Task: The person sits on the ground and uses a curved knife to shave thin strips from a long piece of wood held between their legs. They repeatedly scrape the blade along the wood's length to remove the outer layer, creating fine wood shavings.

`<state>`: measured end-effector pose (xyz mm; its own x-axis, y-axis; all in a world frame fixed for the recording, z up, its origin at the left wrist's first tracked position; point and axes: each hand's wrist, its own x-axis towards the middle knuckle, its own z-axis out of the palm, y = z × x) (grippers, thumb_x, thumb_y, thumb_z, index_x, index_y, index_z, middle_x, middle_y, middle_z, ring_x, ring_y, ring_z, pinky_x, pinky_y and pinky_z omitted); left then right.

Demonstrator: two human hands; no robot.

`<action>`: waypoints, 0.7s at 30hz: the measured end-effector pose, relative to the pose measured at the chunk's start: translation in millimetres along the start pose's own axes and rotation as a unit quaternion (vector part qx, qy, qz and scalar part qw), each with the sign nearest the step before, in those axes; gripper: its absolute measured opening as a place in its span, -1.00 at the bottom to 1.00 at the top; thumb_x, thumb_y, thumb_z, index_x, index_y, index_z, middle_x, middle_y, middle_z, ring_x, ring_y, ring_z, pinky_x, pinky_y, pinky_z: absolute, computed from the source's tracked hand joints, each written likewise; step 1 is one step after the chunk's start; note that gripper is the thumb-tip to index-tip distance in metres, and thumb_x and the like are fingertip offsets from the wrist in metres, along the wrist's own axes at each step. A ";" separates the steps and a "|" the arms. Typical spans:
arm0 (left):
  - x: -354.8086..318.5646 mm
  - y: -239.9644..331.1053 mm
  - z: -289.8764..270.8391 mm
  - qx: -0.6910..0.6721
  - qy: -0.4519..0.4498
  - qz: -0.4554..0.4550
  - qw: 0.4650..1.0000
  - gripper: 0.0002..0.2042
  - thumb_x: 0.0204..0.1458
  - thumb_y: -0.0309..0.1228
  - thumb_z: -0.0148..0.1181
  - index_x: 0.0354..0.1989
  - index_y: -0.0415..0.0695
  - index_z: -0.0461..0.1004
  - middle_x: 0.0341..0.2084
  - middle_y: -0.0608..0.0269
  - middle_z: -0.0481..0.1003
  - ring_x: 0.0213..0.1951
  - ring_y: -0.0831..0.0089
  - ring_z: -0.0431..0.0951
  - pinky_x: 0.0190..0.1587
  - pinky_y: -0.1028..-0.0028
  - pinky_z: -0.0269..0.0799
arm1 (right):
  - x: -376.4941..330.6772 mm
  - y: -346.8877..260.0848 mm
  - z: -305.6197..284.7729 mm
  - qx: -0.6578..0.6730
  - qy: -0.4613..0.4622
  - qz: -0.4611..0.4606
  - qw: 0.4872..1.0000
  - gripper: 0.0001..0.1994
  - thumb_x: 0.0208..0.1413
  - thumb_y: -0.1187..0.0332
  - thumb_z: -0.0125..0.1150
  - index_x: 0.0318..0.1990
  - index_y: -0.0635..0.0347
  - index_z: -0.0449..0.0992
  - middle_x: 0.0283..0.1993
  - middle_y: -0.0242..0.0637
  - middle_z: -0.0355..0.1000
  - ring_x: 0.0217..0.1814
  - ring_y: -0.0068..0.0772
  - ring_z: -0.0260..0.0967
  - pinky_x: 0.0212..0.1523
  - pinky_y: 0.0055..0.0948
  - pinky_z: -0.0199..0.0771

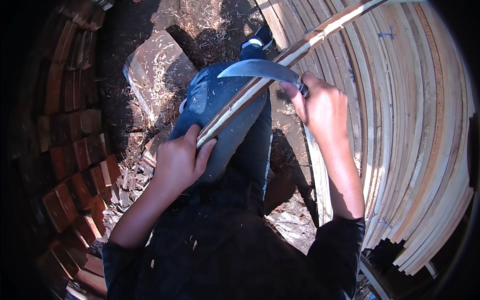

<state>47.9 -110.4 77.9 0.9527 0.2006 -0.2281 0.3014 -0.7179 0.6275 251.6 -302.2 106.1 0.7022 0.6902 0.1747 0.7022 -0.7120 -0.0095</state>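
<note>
A long wooden strip (235, 103), part dark bark and part pale cut wood, runs slantwise from my lap toward the upper right. My left hand (180, 159) is closed round its near end, over my thigh. In my right hand (322, 102) is a knife (260, 69) with a broad curved blade, its handle mostly hidden by my fingers. The blade lies across the strip beyond my knee, tip pointing left. I cannot tell whether its edge bites into the wood.
Long pale wooden strips (400, 125) lie stacked on the right. Cut wood blocks (75, 155) are piled along the left. A flat board (160, 70) sprinkled with shavings rests on the ground beside my leg (220, 115). Wood shavings (200, 20) cover the ground ahead.
</note>
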 end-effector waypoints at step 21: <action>1.9 4.4 1.5 0.011 0.016 0.006 1.000 -0.74 0.10 -0.25 0.12 -0.39 -0.24 0.36 -0.68 -0.07 0.45 -0.58 -0.04 0.51 -0.51 0.14 0.41 | 1.6 17.9 -0.5 0.081 -0.008 0.120 0.989 -0.47 0.05 -0.18 0.11 -0.50 0.20 0.53 -0.72 -0.08 0.38 -0.58 -0.03 0.47 -0.52 -0.21 0.48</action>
<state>51.0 -114.1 79.1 0.9569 0.2133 -0.1972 0.2901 -0.7347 0.6133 265.2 -313.9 106.8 0.8520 0.5065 0.1325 0.5235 -0.8264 -0.2073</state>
